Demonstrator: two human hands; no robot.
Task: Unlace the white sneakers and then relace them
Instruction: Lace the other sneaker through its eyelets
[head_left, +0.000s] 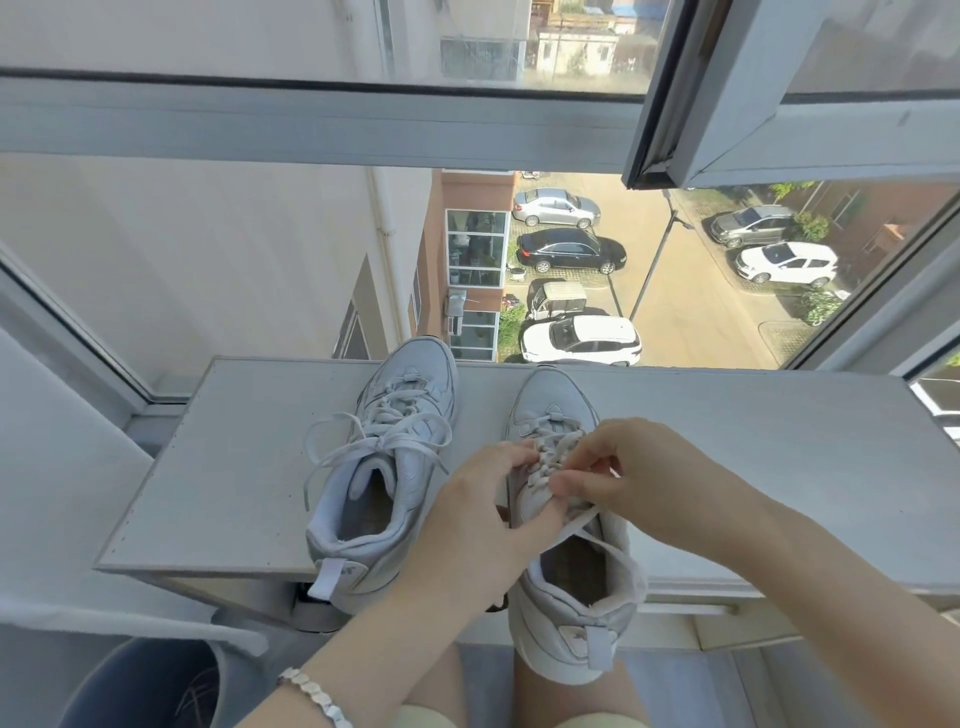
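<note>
Working the right sneaker now, both hands tight together on its lacing, nearly touching across the eyelet rows. The shoe lies toe at 12 o'clock and heel at 6, with the heel hanging off the near edge of the ledge, so the lace ladder runs straight away from the hands. Left hand comes in from 7 o'clock, fingers curled over the upper's left flank and thumb laid along the collar, gripping the shoe steady. Right hand comes in from 4 o'clock, wrist high, fingertips pinching the lace at the upper crossings. A loose end trails toward 5 o'clock over the collar. The right hand sits nearer the lace, so my call is that it does the pulling, out toward 3 o'clock. Left sneaker lies parallel at 9 o'clock, its bow tied, untouched.
</note>
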